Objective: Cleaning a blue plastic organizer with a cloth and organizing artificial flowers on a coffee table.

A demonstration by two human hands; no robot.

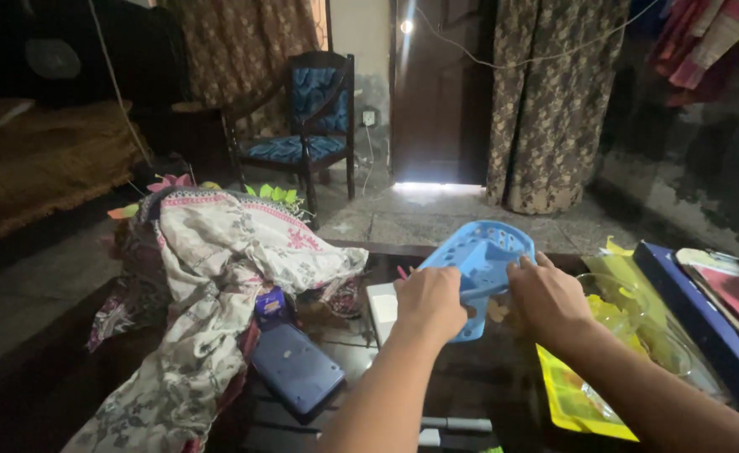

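Holding a light blue plastic tray (482,256) with both hands, tilted and lifted just above the dark table (361,352), near its far edge. Left hand (430,304) closing its grip around the tray's lower left rim, fingers curled over the edge; right hand (548,300) clamping the right rim, thumb on top. Tray looking rigid and smooth, moulded into shallow compartments, with a row of small slots along the rounded far end. Lying just under the left hand, a small white box (382,309), flat and square-cornered. Spreading over the left half of the table, a heap of crumpled printed cloth (218,277), soft and floral, pink trim along one fold, spilling over the table's left edge. Resting beside the cloth, a dark blue rectangular case (298,369) with rounded corners and a matte face, and close behind it a small blue packet (270,300). Crowding the right side, a yellow plastic sheet (575,398), glossy, carrying a clear glass bowl (637,331), then a long navy box (700,323) running along the right edge, touching the yellow. Leaving only a narrow bare strip of glossy table between case and yellow sheet, occupied by both forearms. Opening beyond the far edge, a stretch of stone floor (436,218) reaching a wooden chair (306,122) with blue patterned cushions, a brown door (440,92) and heavy patterned curtains (549,109).
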